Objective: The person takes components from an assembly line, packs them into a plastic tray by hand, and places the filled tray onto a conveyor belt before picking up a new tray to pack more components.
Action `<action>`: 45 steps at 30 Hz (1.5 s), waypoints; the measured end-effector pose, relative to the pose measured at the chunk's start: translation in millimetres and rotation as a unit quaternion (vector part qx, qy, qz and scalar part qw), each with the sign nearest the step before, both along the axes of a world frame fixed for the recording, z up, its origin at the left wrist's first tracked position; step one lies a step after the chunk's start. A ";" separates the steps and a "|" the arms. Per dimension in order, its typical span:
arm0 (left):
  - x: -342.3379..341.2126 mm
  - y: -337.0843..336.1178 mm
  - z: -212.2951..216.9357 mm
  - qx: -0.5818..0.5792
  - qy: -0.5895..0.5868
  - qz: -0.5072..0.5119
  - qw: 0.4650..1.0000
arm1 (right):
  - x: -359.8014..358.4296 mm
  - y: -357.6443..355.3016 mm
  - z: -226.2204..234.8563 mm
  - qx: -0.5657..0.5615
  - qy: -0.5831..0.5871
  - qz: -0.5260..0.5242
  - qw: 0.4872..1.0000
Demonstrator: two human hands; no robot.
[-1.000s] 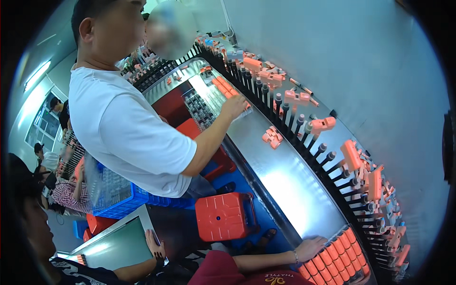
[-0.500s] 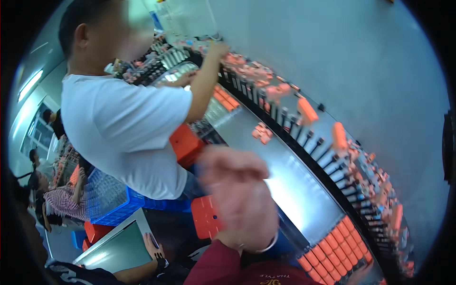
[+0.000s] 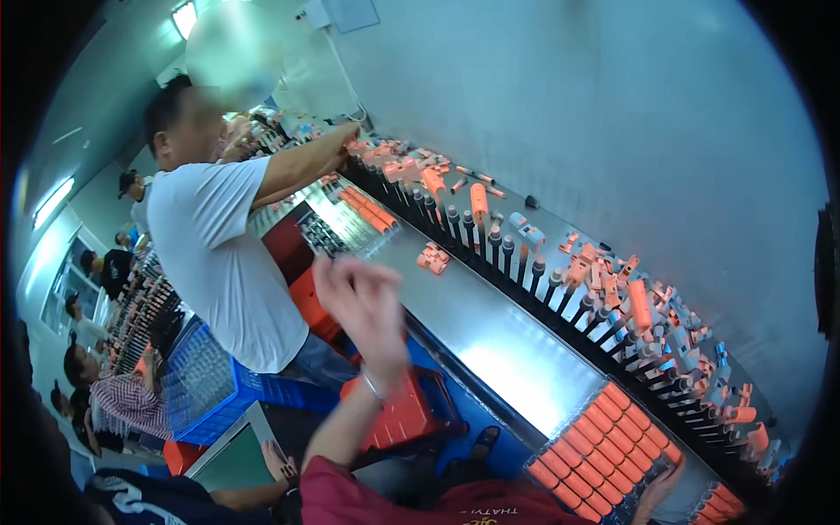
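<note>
From where I stand, the left hand (image 3: 360, 306) is raised and blurred, its fingers loosely parted, seemingly with nothing inside. The right hand (image 3: 662, 486) is half curled at the edge of the orange casings (image 3: 604, 446); whether it grips, I cannot tell. These lie in rows on the metal bench (image 3: 481, 341), probably light, stiff, smooth plastic, best held by their long sides.

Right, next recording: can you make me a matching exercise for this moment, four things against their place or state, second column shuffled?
Column one:
1. left hand
2. right hand
3. small pile of orange pieces
4. blue crate

Column two:
A. loosely heaped on the metal tabletop
B. low, beside the co-worker in the white shirt
C. raised in mid-air, blurred
D. at the edge of the large block of orange cylinders

Pairs: 1-C, 2-D, 3-A, 4-B
</note>
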State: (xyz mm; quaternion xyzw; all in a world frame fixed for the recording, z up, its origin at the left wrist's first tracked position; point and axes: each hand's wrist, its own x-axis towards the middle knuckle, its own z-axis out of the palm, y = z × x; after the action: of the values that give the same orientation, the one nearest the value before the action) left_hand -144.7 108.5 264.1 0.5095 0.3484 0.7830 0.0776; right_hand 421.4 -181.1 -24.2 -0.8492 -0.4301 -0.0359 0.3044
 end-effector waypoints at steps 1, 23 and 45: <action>-43.3 18.2 6.2 -0.053 0.004 0.027 0.998 | 4.3 -6.7 -3.7 0.015 0.000 0.001 1.000; 398.7 41.0 -14.4 -0.056 0.488 -0.395 0.776 | 53.5 58.2 42.5 0.098 0.036 -0.040 0.994; 288.5 61.2 -43.3 0.093 0.583 -0.046 0.806 | -27.2 302.8 228.0 0.011 -0.206 0.408 0.889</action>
State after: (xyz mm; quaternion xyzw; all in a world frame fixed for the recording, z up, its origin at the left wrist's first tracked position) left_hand 143.8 169.7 220.8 0.8902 0.2293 0.3631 -0.1519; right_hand 394.2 121.7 203.7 -0.5688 -0.7916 -0.0871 0.2057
